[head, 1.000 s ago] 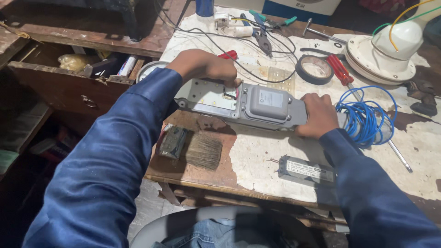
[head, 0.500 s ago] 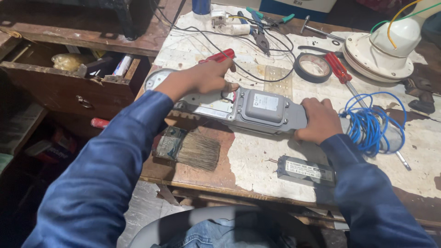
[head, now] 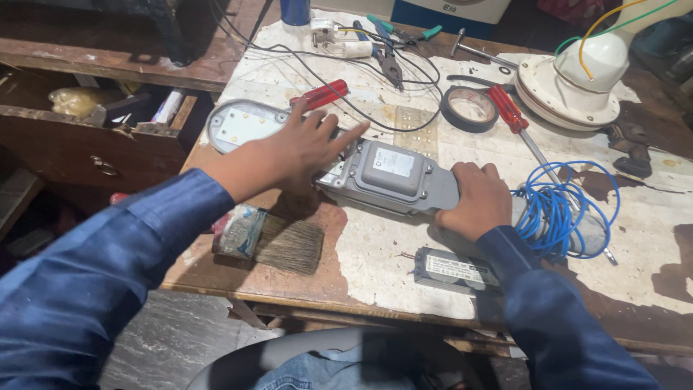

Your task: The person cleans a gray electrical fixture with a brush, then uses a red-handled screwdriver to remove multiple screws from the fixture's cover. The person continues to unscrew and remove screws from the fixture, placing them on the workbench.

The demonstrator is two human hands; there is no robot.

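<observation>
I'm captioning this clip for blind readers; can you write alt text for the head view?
Two hands hold a grey street-light fixture flat on a worn workbench: left hand on the lamp end, right hand gripping the other end. Nearby lie a paintbrush, blue wire coil and red-handled screwdriver.

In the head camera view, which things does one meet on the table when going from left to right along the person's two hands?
Oval grey lamp head → left hand → grey rectangular lamp housing → right hand → coil of blue wire.

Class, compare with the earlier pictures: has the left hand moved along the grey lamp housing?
Yes. The left hand has slid from the lamp's round end toward the grey housing, away from the drawer.
</observation>
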